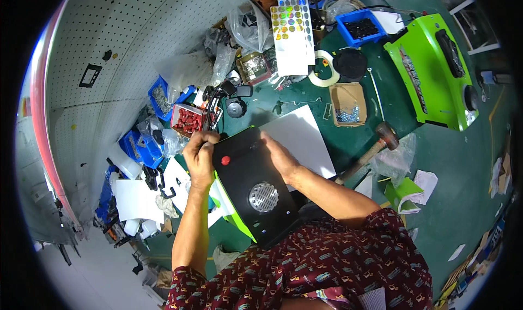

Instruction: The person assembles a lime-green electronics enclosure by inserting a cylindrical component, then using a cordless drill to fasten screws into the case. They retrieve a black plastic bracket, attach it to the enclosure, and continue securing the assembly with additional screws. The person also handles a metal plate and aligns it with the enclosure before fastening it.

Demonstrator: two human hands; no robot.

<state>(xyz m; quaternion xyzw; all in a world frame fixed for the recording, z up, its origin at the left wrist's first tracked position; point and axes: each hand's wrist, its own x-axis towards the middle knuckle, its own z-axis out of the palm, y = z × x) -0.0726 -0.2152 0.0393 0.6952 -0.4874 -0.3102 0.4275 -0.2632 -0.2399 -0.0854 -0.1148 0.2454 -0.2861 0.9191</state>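
A black metal casing [248, 173] with a round silver vent grille, a red round button and a bright green edge stands tilted against my body over the bench. My left hand [200, 158] is closed round its far left corner, with fingers curled over the edge. My right hand [279, 156] grips the casing's right side near the far corner, its fingertips partly hidden. A white sheet [310, 141] lies on the green bench beyond my right hand. Past my left hand is a box of red parts [189, 120].
A hammer [376, 149] lies right of my right forearm, beside a plastic bag. At the far right stands a bright green machine cover [433, 70] with a black handle. A cardboard tray of screws [348, 105], a roll of tape [325, 80] and blue bins [359, 27] sit farther back.
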